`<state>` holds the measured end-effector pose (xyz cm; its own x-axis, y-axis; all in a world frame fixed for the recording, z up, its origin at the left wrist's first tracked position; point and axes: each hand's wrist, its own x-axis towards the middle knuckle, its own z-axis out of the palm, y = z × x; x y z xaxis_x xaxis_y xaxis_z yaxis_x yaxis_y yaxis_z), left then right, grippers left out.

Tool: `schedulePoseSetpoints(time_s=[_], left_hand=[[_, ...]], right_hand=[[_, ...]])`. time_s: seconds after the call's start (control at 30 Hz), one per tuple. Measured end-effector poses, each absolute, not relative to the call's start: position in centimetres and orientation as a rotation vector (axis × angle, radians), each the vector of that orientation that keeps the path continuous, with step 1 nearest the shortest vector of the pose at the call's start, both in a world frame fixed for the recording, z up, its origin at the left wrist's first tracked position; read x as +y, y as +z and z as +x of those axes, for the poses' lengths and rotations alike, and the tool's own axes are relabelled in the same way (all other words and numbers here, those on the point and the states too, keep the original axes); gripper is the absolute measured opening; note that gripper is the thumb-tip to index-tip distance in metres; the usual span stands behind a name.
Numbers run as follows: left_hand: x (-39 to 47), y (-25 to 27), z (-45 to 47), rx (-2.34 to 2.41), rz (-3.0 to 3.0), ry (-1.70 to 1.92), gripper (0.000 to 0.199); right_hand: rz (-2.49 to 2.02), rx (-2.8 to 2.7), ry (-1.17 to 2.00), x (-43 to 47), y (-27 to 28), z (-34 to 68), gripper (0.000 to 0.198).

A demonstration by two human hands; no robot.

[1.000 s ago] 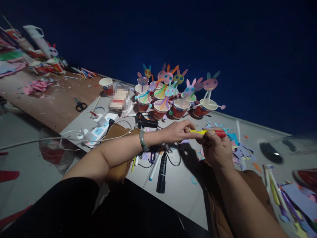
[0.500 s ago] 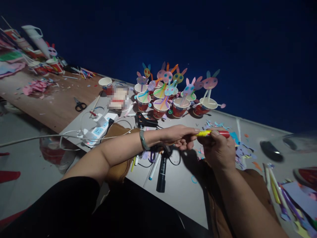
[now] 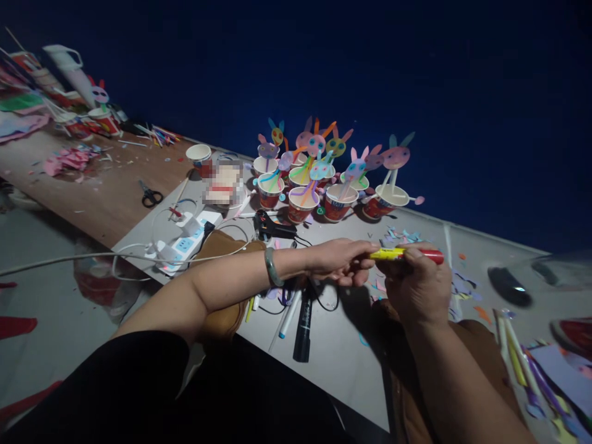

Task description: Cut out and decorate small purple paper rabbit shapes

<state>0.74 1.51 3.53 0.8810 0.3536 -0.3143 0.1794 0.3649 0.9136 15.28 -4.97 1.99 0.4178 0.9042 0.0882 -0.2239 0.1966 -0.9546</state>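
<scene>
A pen-like marker [image 3: 388, 253], yellow on the left and red on the right, lies level between my hands above the table. My left hand [image 3: 340, 260] pinches its yellow end with thumb and fingertips, the other fingers curled below. My right hand [image 3: 422, 283] wraps round the red part, thumb on top. Beneath my left forearm are a black marker [image 3: 303, 327] and a white pen with a blue tip [image 3: 290, 314]. A black glue gun [image 3: 274, 226] rests just beyond that arm.
Several paper cups [image 3: 303, 205] with paper rabbit figures stand along the back edge. A power strip [image 3: 187, 240] with cables lies left, near black scissors [image 3: 150, 194]. Paper scraps [image 3: 402, 235] and a dark computer mouse [image 3: 509, 285] are at right. Brown covers hang over the table's front.
Both hands and the marker have shifted slightly right. The right hand has moved a little further from the left, and more of the yellow part shows between them.
</scene>
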Motion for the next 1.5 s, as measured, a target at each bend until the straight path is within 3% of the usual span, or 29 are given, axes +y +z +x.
schedulePoseSetpoints(time_s=[0.17, 0.33, 0.5, 0.83, 1.07, 1.23, 1.5], left_hand=[[1.8, 2.6, 0.2, 0.555, 2.025, 0.575, 0.035], [1.7, 2.5, 0.1, 0.649, 2.445, 0.559, 0.037], [1.8, 3.5, -0.2, 0.514, 2.256, 0.438, 0.035], [1.7, 4.0, -0.1, 0.362, 1.244, -0.008, 0.053], [3.0, 2.2, 0.0, 0.318, 1.527, 0.351, 0.040], [2.8, 1.8, 0.2, 0.356, 1.945, 0.601, 0.029], [2.2, 2.9, 0.0, 0.240, 1.764, 0.401, 0.035]], right_hand=[[-1.100, -0.770, 0.802, -4.9, 1.5, 14.8, 0.019], [-1.105, -0.786, 0.832, -5.3, 1.8, 14.7, 0.022], [-1.115, -0.766, 0.868, -5.8, 2.9, 14.7, 0.021], [-1.116, -0.816, 0.767, -6.2, 3.1, 14.7, 0.023], [-1.119, -0.991, 0.802, -5.8, 2.7, 16.0, 0.035], [-1.311, -1.103, 0.653, -5.9, 1.9, 16.8, 0.032], [-1.291, -1.054, 0.697, -6.6, 2.4, 15.9, 0.028]])
